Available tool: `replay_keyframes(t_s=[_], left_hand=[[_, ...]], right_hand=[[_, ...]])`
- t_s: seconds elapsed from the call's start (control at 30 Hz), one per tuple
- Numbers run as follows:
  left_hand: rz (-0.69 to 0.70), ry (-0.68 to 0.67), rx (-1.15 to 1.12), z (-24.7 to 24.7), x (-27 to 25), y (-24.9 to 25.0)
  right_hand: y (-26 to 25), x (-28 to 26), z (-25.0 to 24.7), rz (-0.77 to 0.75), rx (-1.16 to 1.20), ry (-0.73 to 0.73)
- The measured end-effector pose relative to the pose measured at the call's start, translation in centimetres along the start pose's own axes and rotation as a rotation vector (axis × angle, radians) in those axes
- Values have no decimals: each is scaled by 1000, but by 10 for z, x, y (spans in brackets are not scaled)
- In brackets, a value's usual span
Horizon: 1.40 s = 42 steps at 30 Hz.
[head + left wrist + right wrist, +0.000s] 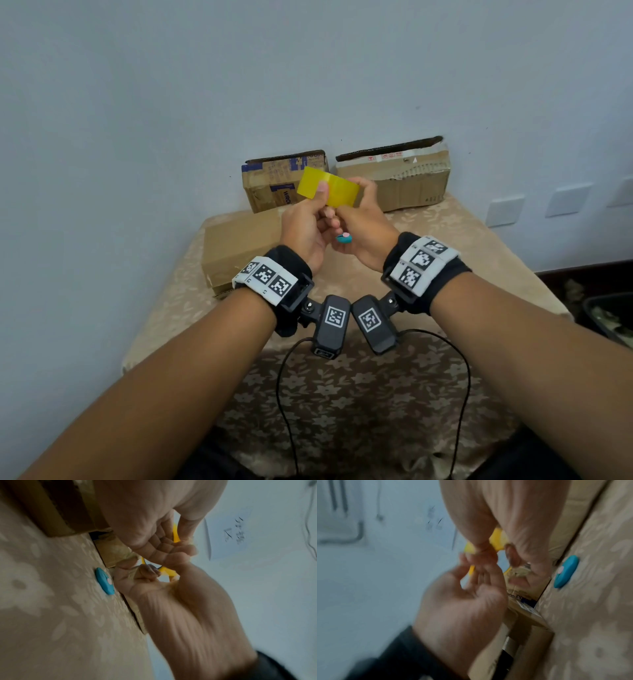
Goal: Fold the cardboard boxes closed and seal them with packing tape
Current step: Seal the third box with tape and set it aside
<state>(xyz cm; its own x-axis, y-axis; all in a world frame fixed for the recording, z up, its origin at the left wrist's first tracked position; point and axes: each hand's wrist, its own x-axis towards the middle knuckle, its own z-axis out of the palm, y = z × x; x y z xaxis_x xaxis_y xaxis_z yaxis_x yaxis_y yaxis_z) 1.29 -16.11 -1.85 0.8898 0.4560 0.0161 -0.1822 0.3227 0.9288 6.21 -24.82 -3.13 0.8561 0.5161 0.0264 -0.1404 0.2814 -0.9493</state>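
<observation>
Only head view: 3 boxes (394,178) behind tape (329,190).

glossy yellow tape (334,192), worn cardboard boxes (394,178)

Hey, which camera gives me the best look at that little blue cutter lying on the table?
The left wrist view: the blue cutter lies whole and fairly sharp on the table. The right wrist view shows it whole but blurred; in the head view the hands mostly hide it.
</observation>
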Motion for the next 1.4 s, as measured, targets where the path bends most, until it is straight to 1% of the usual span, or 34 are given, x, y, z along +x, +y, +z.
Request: replay_keyframes(t_s=[0.1, 0.17, 0.33, 0.53, 0.73, 0.9, 1.07, 1.1, 1.2, 1.27, 1.33, 1.4], left_hand=[[9, 0, -8, -4, 2, 2], [5, -9, 11, -3, 1, 0], [1, -10, -4, 0, 0, -2], [-8, 2, -31, 1, -1, -3], [-20, -5, -30, -2, 1, -3], [-28, -9, -48, -2, 0, -3], [-5, -15, -22, 1, 0, 0], [5, -15, -10, 2, 0, 1], [32, -9, -13, 0, 2, 6], [49, -17, 8, -1, 2, 7], [60, -20, 29, 0, 1, 6], [77, -27, 47, 1, 1, 4]], right_hand=[[-6, -3, -2, 94, 84, -84], [-7, -3, -3, 103, 103, -78], [-4, -3, -3, 62, 126, -65], [-2, -2, -3, 6, 101, -43], [-4, -1, 1, -41, 40, 11], [-6, -1, 1, -62, 14, 22], [0, 1, 1, -75, -87, 49], [-1, 0, -1, -55, -66, 27], [-6, -3, -6, 20, 56, -109], [-6, -4, -9, 0, 9, -127], [-6, -6, -10, -28, -92, -92], [-6, -6, -9, -32, -132, -35]])
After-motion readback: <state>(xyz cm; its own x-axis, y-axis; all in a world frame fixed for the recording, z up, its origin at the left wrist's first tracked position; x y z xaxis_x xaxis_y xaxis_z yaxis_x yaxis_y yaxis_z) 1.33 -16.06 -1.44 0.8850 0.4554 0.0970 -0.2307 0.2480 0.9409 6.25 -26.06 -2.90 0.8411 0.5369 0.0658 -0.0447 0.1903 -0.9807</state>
